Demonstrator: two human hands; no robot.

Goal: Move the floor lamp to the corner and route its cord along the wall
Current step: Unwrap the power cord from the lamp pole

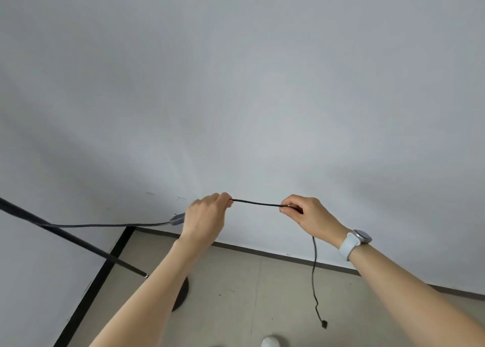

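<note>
The floor lamp's thin black pole (pixel 65 235) slants from the left edge down to its round dark base (pixel 183 293) on the floor near the corner; my left forearm hides most of the base. A black cord (pixel 256 203) is stretched taut between my left hand (pixel 207 215) and my right hand (pixel 308 213), both pinching it in front of the wall. From my left hand the cord runs left past a grey inline switch (pixel 177 219) toward the pole. From my right hand its free end hangs down to a small plug (pixel 324 323) just above the floor.
A white wall (pixel 262 97) fills most of the view, meeting a second wall at the left in a corner. A dark baseboard (pixel 288 257) runs along the beige tiled floor (pixel 249 294). A white shoe tip (pixel 271 342) shows at the bottom edge. A watch sits on my right wrist.
</note>
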